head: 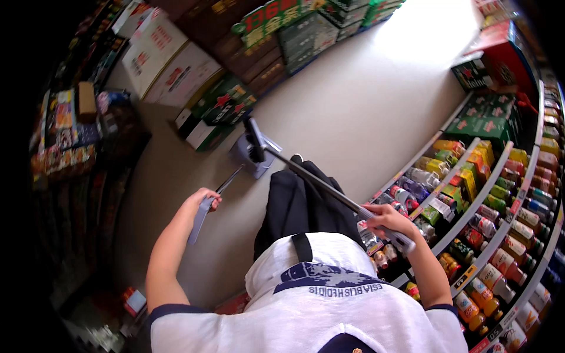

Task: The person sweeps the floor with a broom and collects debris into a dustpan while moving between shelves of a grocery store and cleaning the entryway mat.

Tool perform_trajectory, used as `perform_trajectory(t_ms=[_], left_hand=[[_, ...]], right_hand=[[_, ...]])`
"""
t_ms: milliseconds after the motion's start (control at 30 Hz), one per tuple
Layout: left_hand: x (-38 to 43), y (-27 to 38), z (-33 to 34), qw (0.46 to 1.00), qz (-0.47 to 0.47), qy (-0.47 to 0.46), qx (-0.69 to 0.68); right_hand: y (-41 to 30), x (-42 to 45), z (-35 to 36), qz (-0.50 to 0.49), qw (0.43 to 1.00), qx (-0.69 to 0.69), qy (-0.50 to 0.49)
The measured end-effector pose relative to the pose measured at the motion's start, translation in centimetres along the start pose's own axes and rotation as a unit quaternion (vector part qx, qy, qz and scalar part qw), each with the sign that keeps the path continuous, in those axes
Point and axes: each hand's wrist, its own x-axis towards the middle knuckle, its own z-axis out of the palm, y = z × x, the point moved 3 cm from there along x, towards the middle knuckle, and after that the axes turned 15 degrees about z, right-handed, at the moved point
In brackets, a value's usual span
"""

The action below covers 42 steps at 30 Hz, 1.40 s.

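My left hand (206, 197) grips the grey handle of a long-handled dustpan. Below and ahead of it, the dustpan's grey-blue pan (260, 163) appears close to the floor, just in front of my feet. In my right hand (388, 220) is the grey grip of a broom (315, 180), whose dark pole slants across my legs towards the pan. The broom's head (254, 140) overlaps the pan, with dark bristles over its inside. Whether the bristles touch the pan I cannot tell, and any contents are hidden.
Shelves of bottled and boxed drinks (481, 220) curve along my right side. Green Heineken cartons (220, 108) stand beyond the dustpan, near a large white carton (163, 66). Stacked cases (304, 39) line the far side of the pale floor (335, 106). Packaged goods (66, 128) fill a display at left.
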Motion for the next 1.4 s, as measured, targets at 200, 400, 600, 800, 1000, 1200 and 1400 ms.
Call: perform_trajectory(t_ms=[200, 400, 600, 800, 1000, 1200, 1400], left_hand=[[-0.2, -4.4, -3.0, 0.995, 0.091, -0.023, 0.015], [-2.7, -9.1, -9.0, 0.991, 0.127, -0.043, -0.029], [-2.8, -15.2, -18.1, 0.983, 0.136, -0.035, -0.114], [-0.9, -18.8, -26.6, 0.975, 0.137, -0.015, -0.177], [0.0, -17.9, -29.9, 0.966, 0.185, -0.067, -0.168], [-1.2, -18.3, -31.8, 0.945, 0.224, -0.111, -0.209], [-0.5, -23.9, -34.3, 0.945, 0.232, -0.095, -0.208]], right_hand=[[0.1, -2.7, 0.8, -0.043, 0.94, -0.251, 0.227], [-5.0, 3.6, 1.3, -0.082, 0.894, -0.3, 0.323], [-6.9, 14.2, 8.8, 0.04, 0.891, -0.268, 0.365], [-0.6, 22.3, 21.3, -0.023, 0.761, -0.561, 0.325], [4.1, 22.2, 30.0, 0.051, 0.727, -0.636, 0.254], [-0.2, 15.3, 34.8, 0.072, 0.91, -0.402, 0.07], [-2.4, 8.6, 35.8, 0.042, 0.948, -0.308, 0.068]])
